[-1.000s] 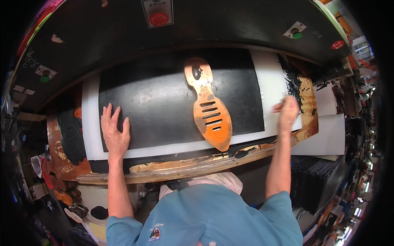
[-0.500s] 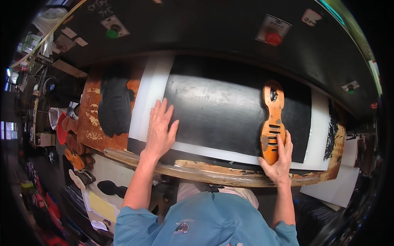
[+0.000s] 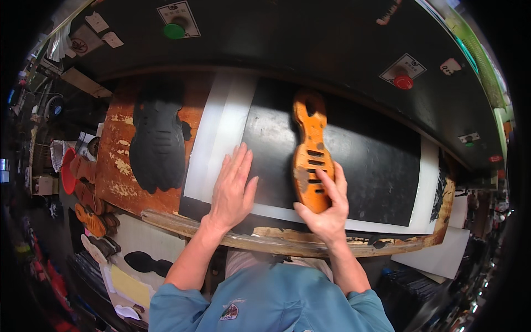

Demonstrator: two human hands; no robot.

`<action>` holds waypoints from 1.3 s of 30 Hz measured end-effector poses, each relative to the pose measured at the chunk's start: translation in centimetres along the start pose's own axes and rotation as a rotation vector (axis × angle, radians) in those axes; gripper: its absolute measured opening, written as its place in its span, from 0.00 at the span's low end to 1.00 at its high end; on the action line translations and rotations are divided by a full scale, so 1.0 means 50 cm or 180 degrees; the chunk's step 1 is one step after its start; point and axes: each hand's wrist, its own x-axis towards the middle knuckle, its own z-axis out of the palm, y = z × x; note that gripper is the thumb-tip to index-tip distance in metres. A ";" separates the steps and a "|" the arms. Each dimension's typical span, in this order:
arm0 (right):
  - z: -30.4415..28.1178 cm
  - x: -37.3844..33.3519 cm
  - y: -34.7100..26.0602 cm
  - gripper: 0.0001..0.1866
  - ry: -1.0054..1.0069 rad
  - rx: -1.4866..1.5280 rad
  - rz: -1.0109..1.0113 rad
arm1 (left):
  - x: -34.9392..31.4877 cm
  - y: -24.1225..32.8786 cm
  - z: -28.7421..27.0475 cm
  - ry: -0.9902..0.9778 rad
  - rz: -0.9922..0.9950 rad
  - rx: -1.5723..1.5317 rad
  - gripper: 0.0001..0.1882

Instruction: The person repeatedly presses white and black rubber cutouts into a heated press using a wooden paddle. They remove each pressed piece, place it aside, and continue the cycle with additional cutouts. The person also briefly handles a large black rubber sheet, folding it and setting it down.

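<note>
A black sheet (image 3: 370, 166) lies over a white board (image 3: 213, 146) on the worktable. On the sheet rests an orange sole-shaped cutting die (image 3: 311, 144) with slots across it and a hole near its far end. My right hand (image 3: 327, 213) grips the near end of this die, thumb on its left and fingers over its right side. Flat and with fingers stretched out, my left hand (image 3: 231, 193) lies across the left edge of the black sheet and the white board, holding nothing. Left of the board are black sole-shaped pieces (image 3: 157, 146).
A dark machine beam (image 3: 287, 39) spans the far side, bearing a green button (image 3: 173, 31) and a red button (image 3: 403, 82). The table's wooden front edge (image 3: 265, 242) runs before me. More orange dies (image 3: 91, 220) and a black sole piece (image 3: 146, 262) lie at lower left.
My right hand has moved the cutting die left across the black sheet, nearer my left hand. My left hand stays flat at the sheet's left edge. The view has shifted a little.
</note>
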 end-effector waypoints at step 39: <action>-0.057 -0.250 0.080 0.08 0.0219 -0.1519 -0.1336 | -0.003 0.365 -0.465 0.0349 0.2596 -0.0404 0.15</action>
